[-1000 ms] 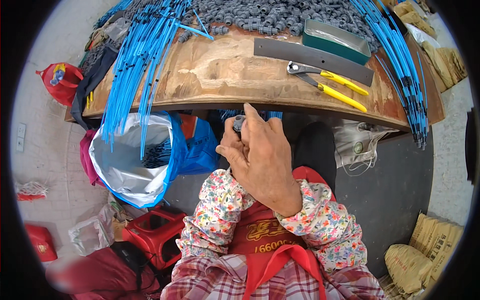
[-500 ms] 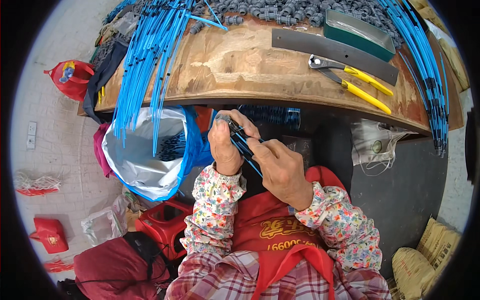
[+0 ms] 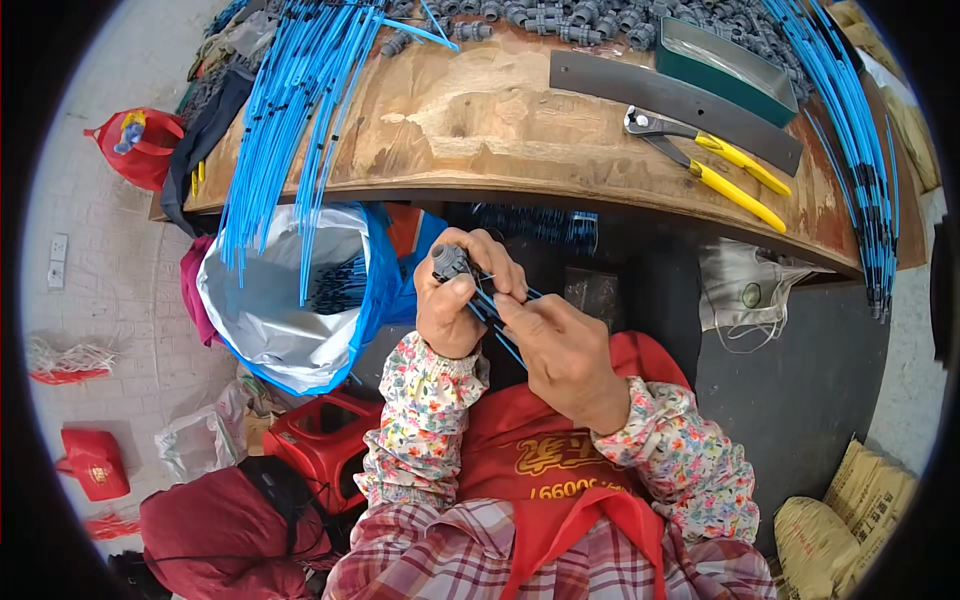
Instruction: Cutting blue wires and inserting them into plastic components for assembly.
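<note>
My left hand (image 3: 455, 305) grips a small grey plastic fitting (image 3: 449, 262) just below the front edge of the wooden table (image 3: 500, 130). My right hand (image 3: 560, 350) pinches thin blue tubes (image 3: 492, 308) that run up to the fitting. Both hands are held close together over my lap and a red apron (image 3: 560, 450). Long bundles of blue tubes (image 3: 300, 90) hang over the table's left side, and more blue tubes (image 3: 850, 130) lie along its right side. A heap of grey fittings (image 3: 590, 20) lies at the table's far edge.
Yellow-handled pliers (image 3: 710, 165), a dark flat bar (image 3: 670, 100) and a green tray (image 3: 725, 70) lie on the table. A white-lined blue sack (image 3: 280, 300) holding blue tubes stands at my left. A red stool (image 3: 320, 445), red bags (image 3: 140, 150) and yellow sacks (image 3: 860, 510) surround me.
My hands have dropped a little and drawn apart; the grey fitting now shows at the top of my left hand, with the blue tubes between both hands. The view has tilted slightly.
</note>
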Motion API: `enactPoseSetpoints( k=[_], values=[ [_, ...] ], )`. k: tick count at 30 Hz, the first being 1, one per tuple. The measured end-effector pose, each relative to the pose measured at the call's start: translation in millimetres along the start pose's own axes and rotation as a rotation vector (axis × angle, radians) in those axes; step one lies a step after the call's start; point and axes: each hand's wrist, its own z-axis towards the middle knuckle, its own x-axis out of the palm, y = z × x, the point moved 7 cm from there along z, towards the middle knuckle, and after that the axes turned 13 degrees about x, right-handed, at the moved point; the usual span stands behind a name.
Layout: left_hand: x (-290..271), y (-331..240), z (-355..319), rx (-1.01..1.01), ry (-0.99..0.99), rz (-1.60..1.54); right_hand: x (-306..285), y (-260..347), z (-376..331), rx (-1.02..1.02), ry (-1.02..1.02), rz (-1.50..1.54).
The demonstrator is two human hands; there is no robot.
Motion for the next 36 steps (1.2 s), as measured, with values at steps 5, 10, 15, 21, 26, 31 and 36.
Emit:
enactPoseSetpoints(
  k=[5, 10, 15, 21, 26, 31, 36],
  values=[
    [2.1, -1.1, -0.8, -0.003, 0.023, -0.014, -15.0, -9.6, 20.6, 0.269, 0.138, 0.318],
    [-1.0, 0.8, -0.1, 0.039, -0.003, -0.008, -10.7, -7.8, 21.8, 0.309, 0.134, 0.334],
    [-2.5, 3.3, -3.8, 0.051, -0.071, -0.055, -6.3, 16.8, 18.1, 0.021, -0.070, 0.045],
    [-6.3, 4.2, -4.7, 0.067, -0.068, -0.020, 1.6, 15.0, 15.9, -0.006, -0.087, -0.009],
    [-5.5, 2.9, -5.8, 0.059, -0.055, 0.011, 2.8, 15.0, 14.8, -0.036, -0.104, 0.033],
    [-7.0, 3.7, -7.0, 0.041, -0.034, -0.012, 2.7, 21.8, 16.4, -0.015, -0.100, 0.062],
    [-6.3, 3.9, -7.5, 0.050, -0.042, 0.002, 3.5, 22.5, 16.7, 0.007, -0.119, 0.035]
  ],
)
